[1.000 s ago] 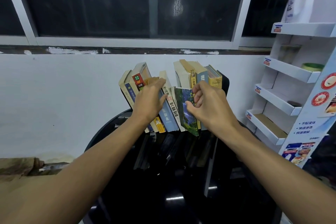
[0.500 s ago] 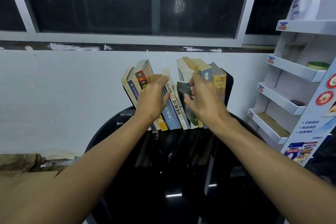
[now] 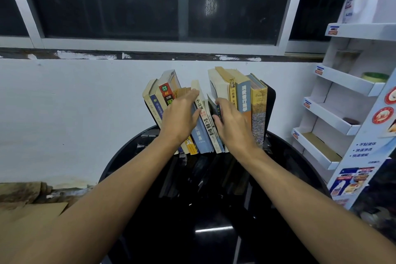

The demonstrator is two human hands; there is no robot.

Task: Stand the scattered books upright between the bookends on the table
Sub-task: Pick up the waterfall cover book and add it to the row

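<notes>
- Left hand (image 3: 182, 113): centre frame, fingers spread flat against leaning books (image 3: 203, 130).
- Right hand (image 3: 232, 122): beside it, fingers pressing a thin dark book (image 3: 213, 107); grasp indeterminate.
- Black bookend (image 3: 270, 105): right of row, on black table (image 3: 214, 221).

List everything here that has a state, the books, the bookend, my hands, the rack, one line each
left group of books: standing, leaning left
right group of books: standing, nearly upright
dark book: pushed into the gap between the groups
black bookend: upright against the rightmost book
left hand: flat on the left group, bracing it
right hand: fingers on the dark book
display rack: upright, shelves mostly bare
table: no loose books visible
</notes>
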